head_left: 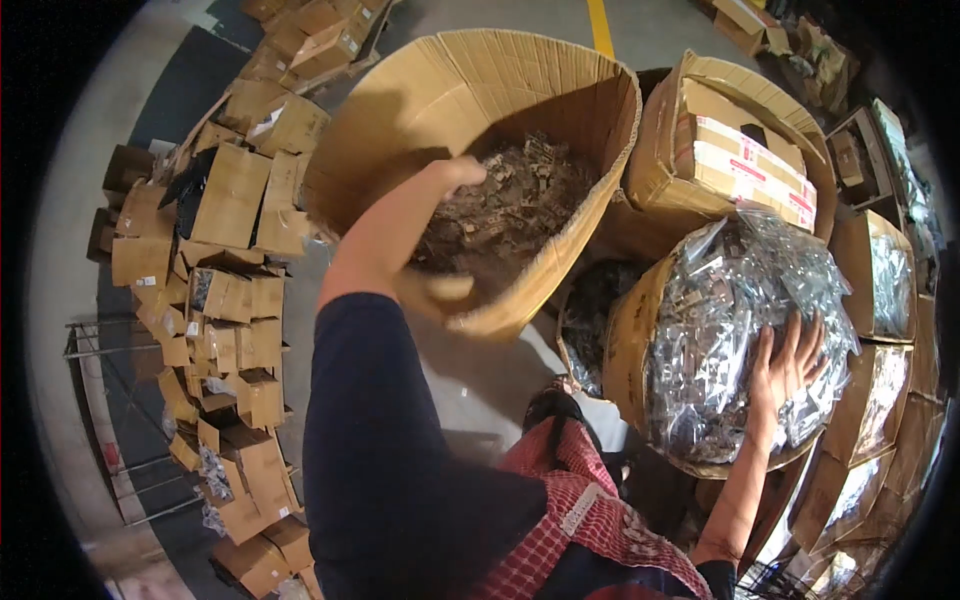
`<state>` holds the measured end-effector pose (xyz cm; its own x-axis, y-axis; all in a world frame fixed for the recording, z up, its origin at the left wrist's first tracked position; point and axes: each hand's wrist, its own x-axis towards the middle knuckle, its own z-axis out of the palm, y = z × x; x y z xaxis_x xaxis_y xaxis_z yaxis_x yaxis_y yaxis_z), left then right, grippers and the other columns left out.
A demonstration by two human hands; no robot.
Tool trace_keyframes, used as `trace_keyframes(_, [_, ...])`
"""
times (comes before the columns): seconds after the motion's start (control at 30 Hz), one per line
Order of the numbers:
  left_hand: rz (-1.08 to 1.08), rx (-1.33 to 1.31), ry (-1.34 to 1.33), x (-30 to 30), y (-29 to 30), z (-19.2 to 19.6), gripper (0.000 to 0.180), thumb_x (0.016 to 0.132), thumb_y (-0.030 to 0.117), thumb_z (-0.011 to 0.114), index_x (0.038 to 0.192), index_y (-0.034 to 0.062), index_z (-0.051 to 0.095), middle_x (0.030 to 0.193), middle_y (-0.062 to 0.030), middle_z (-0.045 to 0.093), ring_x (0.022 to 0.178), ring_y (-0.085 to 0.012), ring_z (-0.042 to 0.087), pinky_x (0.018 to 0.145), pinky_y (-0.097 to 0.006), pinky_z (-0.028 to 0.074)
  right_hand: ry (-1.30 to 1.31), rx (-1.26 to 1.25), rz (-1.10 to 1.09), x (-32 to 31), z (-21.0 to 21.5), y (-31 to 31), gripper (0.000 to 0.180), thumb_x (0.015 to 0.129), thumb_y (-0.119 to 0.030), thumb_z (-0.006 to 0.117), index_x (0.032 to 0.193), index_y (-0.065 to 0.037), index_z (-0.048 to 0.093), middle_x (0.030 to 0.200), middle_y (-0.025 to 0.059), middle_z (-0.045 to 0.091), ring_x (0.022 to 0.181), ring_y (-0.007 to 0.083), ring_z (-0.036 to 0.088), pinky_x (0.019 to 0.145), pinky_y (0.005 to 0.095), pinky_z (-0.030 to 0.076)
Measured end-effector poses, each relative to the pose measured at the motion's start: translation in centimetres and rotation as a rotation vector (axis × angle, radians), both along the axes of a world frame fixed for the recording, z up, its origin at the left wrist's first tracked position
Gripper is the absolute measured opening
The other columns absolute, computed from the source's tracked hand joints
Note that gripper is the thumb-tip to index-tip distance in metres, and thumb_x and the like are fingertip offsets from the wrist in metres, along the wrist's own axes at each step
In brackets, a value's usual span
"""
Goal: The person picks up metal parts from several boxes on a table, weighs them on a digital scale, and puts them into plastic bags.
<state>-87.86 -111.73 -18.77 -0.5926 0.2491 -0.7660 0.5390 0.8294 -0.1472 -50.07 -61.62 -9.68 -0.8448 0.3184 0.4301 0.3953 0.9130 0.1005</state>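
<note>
My left hand [445,180] reaches over the near rim of a big tilted cardboard box [400,110] that holds a heap of small brownish metal parts [510,200]. The fingers curl down into the heap and are partly hidden, so what they grip does not show. My right hand [790,365] lies flat with fingers spread on a clear plastic bag of shiny metal parts [730,320], which bulges out of a round cardboard container [625,340]. My dark left sleeve and a red checked apron fill the lower middle.
Many small cardboard boxes [230,300] are stacked on the floor at left beside a metal rack [100,400]. More cartons, some with bagged metal parts [890,270], crowd the right. A taped box [745,150] sits behind the bag. Grey concrete floor shows between them.
</note>
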Motion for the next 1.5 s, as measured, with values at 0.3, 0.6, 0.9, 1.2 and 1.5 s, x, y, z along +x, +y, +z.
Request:
trace_keyframes(0.3, [0.779,0.403,-0.117,-2.3,7.1,-8.2,0.051,0.088,0.041,0.059,0.118,0.0004,0.06,0.109,-0.0206,0.061,0.095,-0.0272,0.061,0.077,-0.041,0.049,0.009,-0.048,0.038,-0.3,-0.5,1.0,0.057,0.094,-0.047,0.047,0.135,-0.007,0.047,0.148,0.0084,0.036,0.139,0.0263,0.027,0.114,0.0476,0.013])
trace_keyframes(0.6, [1.112,1.031,0.181,-0.9,8.0,-11.5,0.034,0.073,0.024,0.076,0.093,-0.0029,0.069,0.089,-0.0192,0.069,0.077,-0.0288,0.066,0.067,-0.039,0.052,0.051,-0.073,0.049,-0.3,-0.1,1.0,0.053,0.091,-0.042,0.052,0.125,-0.001,0.054,0.142,0.013,0.043,0.134,0.0299,0.034,0.112,0.0483,0.017])
trace_keyframes(0.9, [1.278,1.337,-0.068,-2.7,7.9,-4.5,0.013,0.086,0.019,0.063,0.095,0.0089,0.065,0.086,-0.0008,0.064,0.088,-0.0121,0.055,0.077,-0.033,0.044,0.068,-0.086,-0.012,0.4,-0.3,1.0,0.052,0.09,-0.041,0.053,0.123,-0.002,0.056,0.143,0.0081,0.043,0.135,0.026,0.034,0.114,0.0468,0.016])
trace_keyframes(1.2, [0.679,1.217,0.246,-5.7,6.4,-13.8,0.042,0.083,0.038,0.062,0.107,0.004,0.067,0.088,-0.0161,0.069,0.077,-0.028,0.064,0.068,-0.042,0.048,0.162,-0.228,0.071,-0.4,0.3,0.6,0.053,0.088,-0.037,0.058,0.126,0.0,0.049,0.142,0.0098,0.044,0.134,0.0267,0.036,0.114,0.0474,0.015])
trace_keyframes(1.5, [0.213,0.6,0.297,-0.1,15.2,-6.3,0.029,0.075,0.031,0.063,0.092,0.0088,0.071,0.097,-0.0191,0.067,0.093,-0.0397,0.063,0.082,-0.045,0.051,0.185,-0.218,0.104,0.3,0.2,1.4,0.051,0.087,-0.029,0.059,0.126,0.001,0.047,0.139,0.0125,0.047,0.133,0.0293,0.038,0.113,0.049,0.017])
